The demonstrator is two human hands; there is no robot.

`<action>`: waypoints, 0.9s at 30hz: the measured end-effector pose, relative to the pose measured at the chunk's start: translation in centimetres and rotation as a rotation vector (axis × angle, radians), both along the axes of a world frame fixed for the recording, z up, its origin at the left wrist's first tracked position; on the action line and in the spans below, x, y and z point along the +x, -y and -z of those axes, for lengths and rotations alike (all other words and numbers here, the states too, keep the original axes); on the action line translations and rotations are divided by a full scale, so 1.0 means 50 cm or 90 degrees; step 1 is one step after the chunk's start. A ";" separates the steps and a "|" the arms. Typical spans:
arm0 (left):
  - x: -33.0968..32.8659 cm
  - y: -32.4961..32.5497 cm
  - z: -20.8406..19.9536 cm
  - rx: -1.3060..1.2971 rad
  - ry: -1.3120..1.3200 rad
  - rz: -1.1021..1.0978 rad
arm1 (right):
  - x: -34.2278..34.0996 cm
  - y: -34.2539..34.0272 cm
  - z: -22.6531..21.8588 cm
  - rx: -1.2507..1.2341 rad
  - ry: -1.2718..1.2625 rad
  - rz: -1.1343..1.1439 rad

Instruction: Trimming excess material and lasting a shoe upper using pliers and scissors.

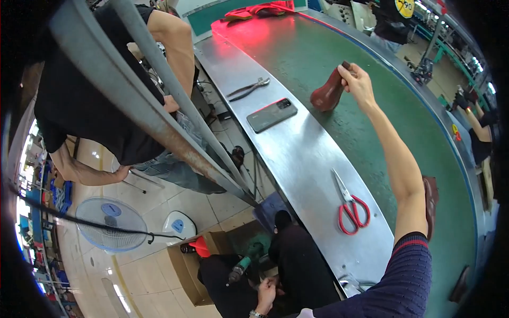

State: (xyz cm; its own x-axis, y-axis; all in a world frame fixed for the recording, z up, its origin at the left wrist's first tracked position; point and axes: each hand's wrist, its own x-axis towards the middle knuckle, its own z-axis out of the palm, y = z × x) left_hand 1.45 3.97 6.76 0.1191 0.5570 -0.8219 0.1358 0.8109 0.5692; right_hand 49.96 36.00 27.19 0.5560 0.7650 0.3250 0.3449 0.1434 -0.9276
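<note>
My right arm is stretched out over the green belt [366, 124], and my right hand [359, 86] pinches a reddish-brown leather shoe upper [327, 95] by its narrow top end. The upper hangs down close to the belt; whether it touches cannot be told. Low in front of my lap is my left hand [266, 294], its fingers closed together; what they hold, if anything, is hidden. Beside that hand lies a teal hand tool [239, 269] with a metal nozzle. Red-handled scissors [350, 206] rest on the metal ledge [313, 164] between me and the belt.
Pincers [249, 89] and a dark phone [272, 115] lie farther along the ledge. Brown shoe pieces [430, 204] sit on the belt past my right elbow. Grey metal posts [154, 122] rise at left, before another person [95, 100]. A fan [110, 222] and cardboard box [185, 275] stand below.
</note>
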 end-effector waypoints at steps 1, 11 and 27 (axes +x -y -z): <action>-0.001 0.006 -0.010 0.104 -0.018 0.038 | -0.021 0.043 -0.051 -0.004 0.009 0.009; 0.037 -0.109 -0.333 0.782 0.125 0.331 | -0.425 0.494 -0.302 -0.154 -0.079 -0.337; -0.128 0.098 -0.199 0.453 0.416 0.170 | -0.698 0.669 -0.003 -0.170 -0.062 -0.463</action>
State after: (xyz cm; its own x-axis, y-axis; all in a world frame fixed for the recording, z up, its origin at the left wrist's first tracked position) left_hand -4.93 -0.95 16.73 0.6214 0.7826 -0.0359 -0.2488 0.2406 0.9382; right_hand 15.07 2.55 27.34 -0.0979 0.9937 0.0540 0.1649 0.0698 -0.9838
